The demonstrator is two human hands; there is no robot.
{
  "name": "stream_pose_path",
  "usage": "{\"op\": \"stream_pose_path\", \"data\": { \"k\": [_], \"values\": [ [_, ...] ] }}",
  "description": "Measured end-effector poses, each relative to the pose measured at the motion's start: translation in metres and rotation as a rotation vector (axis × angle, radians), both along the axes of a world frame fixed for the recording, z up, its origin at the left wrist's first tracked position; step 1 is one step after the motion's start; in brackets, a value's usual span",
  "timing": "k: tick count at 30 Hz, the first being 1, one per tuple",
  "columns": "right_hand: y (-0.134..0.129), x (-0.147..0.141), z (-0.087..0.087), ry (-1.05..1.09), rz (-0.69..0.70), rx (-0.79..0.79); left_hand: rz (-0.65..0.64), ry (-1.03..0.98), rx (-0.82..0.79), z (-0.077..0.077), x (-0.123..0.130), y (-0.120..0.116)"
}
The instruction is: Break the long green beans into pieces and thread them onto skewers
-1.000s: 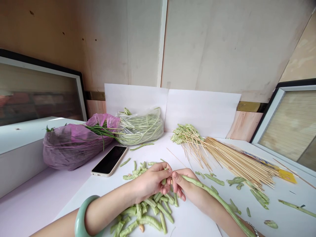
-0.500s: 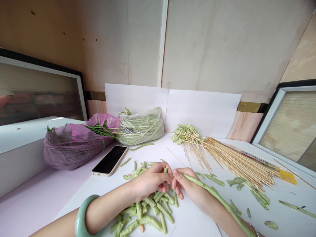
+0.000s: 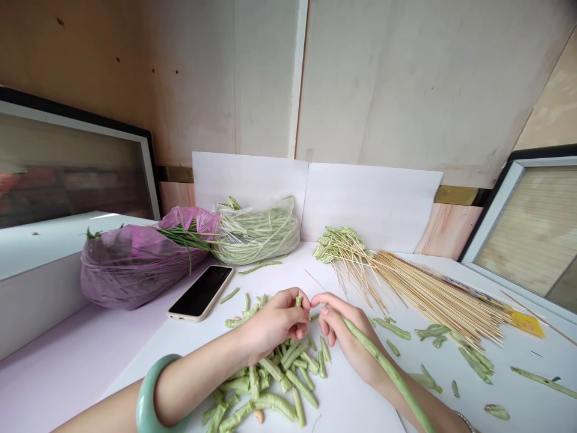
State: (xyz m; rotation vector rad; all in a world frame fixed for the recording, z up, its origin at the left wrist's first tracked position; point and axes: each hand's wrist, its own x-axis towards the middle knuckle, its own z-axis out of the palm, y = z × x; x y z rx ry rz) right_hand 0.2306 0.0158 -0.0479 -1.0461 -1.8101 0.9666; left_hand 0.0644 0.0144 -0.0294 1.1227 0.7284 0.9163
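Green long bean pieces point(image 3: 279, 376), where are they lying?

They are heaped on the white bench point(image 3: 360, 409), below the left forearm, and more pieces are scattered to the right.

What is held by the left hand point(image 3: 274, 322)?

A short bean piece point(image 3: 298, 300) is pinched between the thumb and the fingers, and it is kept upright.

And by the right hand point(image 3: 349, 331)?

The fingers are curled, and a long bean point(image 3: 387, 368) is gripped by them. This bean is lying along the forearm and is cut off by the lower edge of the view.

Are the two hands touching?

They are just beside each other; contact cannot be told.

What is placed further away?

A bundle of bamboo skewers point(image 3: 433, 300) is laid at the right. A black phone point(image 3: 201, 293) is laid at the left, behind it a purple bag point(image 3: 130, 267) and a clear bag of long beans point(image 3: 256, 231).
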Motion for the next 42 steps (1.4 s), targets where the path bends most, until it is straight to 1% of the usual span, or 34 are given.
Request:
{"op": "stream_pose_path", "data": {
  "k": [3, 5, 9, 12, 16, 19, 22, 24, 28, 30, 33, 37, 40, 42],
  "values": [
    [-0.002, -0.002, 0.004, 0.023, 0.015, -0.026, 0.011, -0.008, 0.004, -0.001, 0.000, 0.001],
    [-0.003, -0.004, 0.006, 0.014, 0.037, -0.014, 0.008, -0.007, 0.018, -0.002, 0.000, 0.001],
    [-0.005, -0.007, 0.009, -0.080, 0.072, 0.014, 0.009, -0.004, 0.030, -0.002, 0.000, 0.000],
    [-0.007, -0.008, 0.009, -0.140, 0.052, 0.012, 0.012, 0.002, 0.025, -0.001, 0.001, 0.000],
    [-0.005, -0.007, 0.003, -0.149, 0.036, -0.003, 0.003, 0.011, 0.018, -0.002, 0.001, -0.001],
    [0.001, -0.004, -0.001, -0.138, 0.023, 0.032, 0.003, -0.007, 0.002, -0.001, 0.002, -0.002],
    [0.011, 0.006, -0.001, -0.150, -0.023, 0.076, 0.014, -0.020, -0.017, 0.001, 0.002, -0.001],
    [0.017, 0.016, 0.001, -0.223, -0.045, 0.101, 0.025, -0.025, -0.022, 0.002, 0.002, -0.001],
    [0.023, 0.036, 0.005, -0.473, -0.073, 0.102, 0.032, -0.024, -0.021, 0.001, 0.001, -0.001],
    [0.025, 0.040, 0.005, -0.511, -0.079, 0.099, 0.027, -0.015, -0.016, 0.000, 0.001, -0.001],
    [0.030, 0.037, 0.002, -0.492, -0.070, 0.115, 0.022, 0.006, -0.002, -0.002, 0.001, -0.001],
    [0.034, 0.023, -0.005, -0.434, -0.057, 0.185, 0.004, 0.078, 0.020, -0.001, 0.000, -0.001],
    [0.029, 0.013, -0.010, -0.418, -0.019, 0.269, -0.038, 0.130, 0.025, 0.001, 0.001, -0.003],
    [0.021, 0.008, -0.012, -0.395, 0.043, 0.302, -0.068, 0.141, 0.031, 0.002, 0.002, -0.005]
  ]
}}
